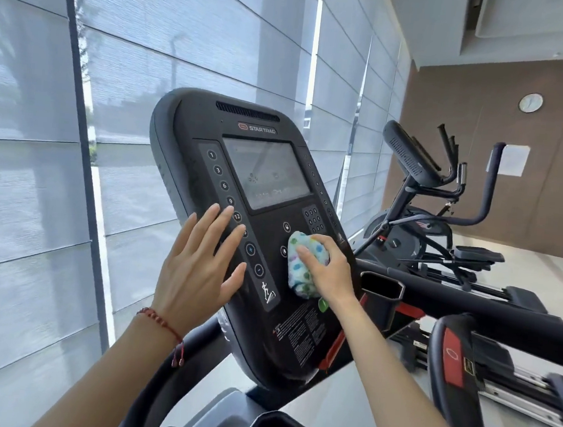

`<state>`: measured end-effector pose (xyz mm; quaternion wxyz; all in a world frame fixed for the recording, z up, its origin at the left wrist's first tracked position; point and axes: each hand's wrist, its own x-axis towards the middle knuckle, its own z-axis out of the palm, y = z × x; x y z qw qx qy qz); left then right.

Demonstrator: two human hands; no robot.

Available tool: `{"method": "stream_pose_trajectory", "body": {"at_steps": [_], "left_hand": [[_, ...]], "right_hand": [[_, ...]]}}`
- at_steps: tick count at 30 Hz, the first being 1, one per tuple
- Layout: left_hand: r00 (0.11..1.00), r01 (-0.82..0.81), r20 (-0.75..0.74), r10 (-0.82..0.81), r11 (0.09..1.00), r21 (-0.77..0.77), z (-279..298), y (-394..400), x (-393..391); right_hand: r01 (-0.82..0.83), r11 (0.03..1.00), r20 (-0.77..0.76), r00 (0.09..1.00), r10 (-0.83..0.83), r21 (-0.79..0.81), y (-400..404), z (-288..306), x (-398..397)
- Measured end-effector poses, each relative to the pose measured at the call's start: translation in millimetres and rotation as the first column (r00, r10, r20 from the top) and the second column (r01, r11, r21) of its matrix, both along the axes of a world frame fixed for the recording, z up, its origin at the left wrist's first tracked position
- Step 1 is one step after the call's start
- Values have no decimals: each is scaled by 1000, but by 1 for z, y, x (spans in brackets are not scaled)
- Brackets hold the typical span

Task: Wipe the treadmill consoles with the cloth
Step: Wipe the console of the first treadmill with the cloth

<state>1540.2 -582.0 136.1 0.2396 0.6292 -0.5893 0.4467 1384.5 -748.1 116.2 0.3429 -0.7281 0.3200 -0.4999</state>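
A black treadmill console (266, 133) with a grey screen (266, 174) and round buttons fills the centre, tilted to the right. My right hand (328, 268) presses a bunched white cloth (297, 269) with coloured dots against the console's lower middle, below the keypad. My left hand (200, 264) lies flat with fingers spread on the console's left button strip, holding nothing. A red string bracelet circles the left wrist.
A black handrail (469, 308) runs right from the console, with a cup holder (382, 285) beside it. An elliptical machine (421, 198) stands further back on the right. Window blinds (23, 156) cover the left. A wall clock (530, 102) hangs far right.
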Motion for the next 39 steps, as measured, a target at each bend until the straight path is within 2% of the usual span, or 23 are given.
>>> {"method": "stream_pose_trajectory", "body": {"at_steps": [5,12,27,34,37,39], "left_hand": [[999,-16,-47,18,999,28,-9,25,-13],[984,-150,-80,161,980,128,-30,74,-41],[853,-413,-215,475,867,278,-93,229,-115],[769,-502,-273,577,811,300,-134,322,-123],[724,-533,-302,621,780,327,-160,368,-128],[689,-549,-320,651,756,355,-180,399,-133]], "right_hand": [[-104,995,40,994,104,-8,31,-7,-3],[-271,962,52,961,272,-34,72,-14,-24],[-618,783,36,786,617,67,202,-36,-46],[-726,681,-168,662,730,98,280,-49,-28],[-766,630,-291,578,762,128,324,-72,-18],[-775,598,-267,543,796,205,355,-92,-15]]}}
